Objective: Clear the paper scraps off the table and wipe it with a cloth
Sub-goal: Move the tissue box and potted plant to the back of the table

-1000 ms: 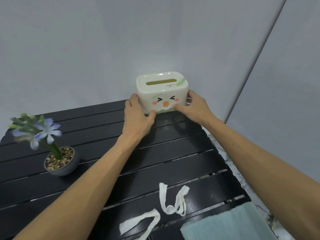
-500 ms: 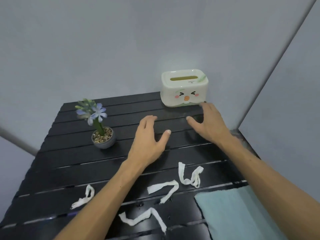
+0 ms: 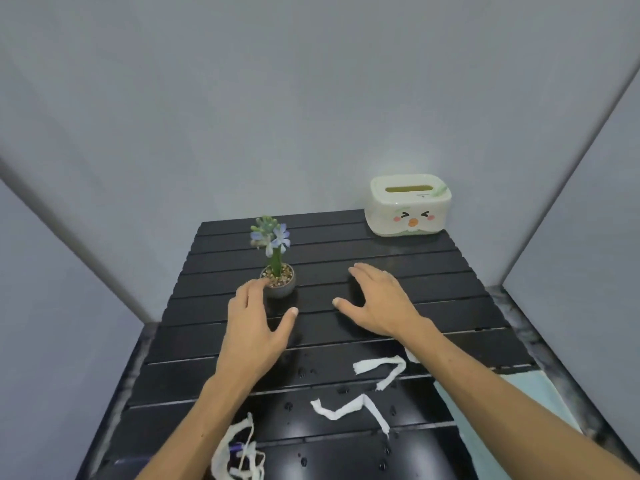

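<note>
Judging by how things lie, the job has hardly begun; the paper scraps are all on the black slatted desk and the cloth sits flat at the near right edge, partly under the right forearm, with no sign that it has been taken up for wiping; water droplets dot the near slats, so the wiping looks wholly undone. Both hands are empty: the left hand is spread with fingers loosely fanned, its fingertips just beside the small flower pot; the right hand is likewise spread, palm down over the middle slats; whether either palm touches the desk I cannot tell. Counting: one flower pot, one tissue box at the far right corner, one pale blue cloth; of scraps I make out three clear ones, a bent strip by the right forearm, a zigzag strip nearer in, and a tangled bunch at the near edge, plus a small white bit showing beside the right arm that may be a fourth. What is left, then, is gathering every scrap and wiping.
</note>
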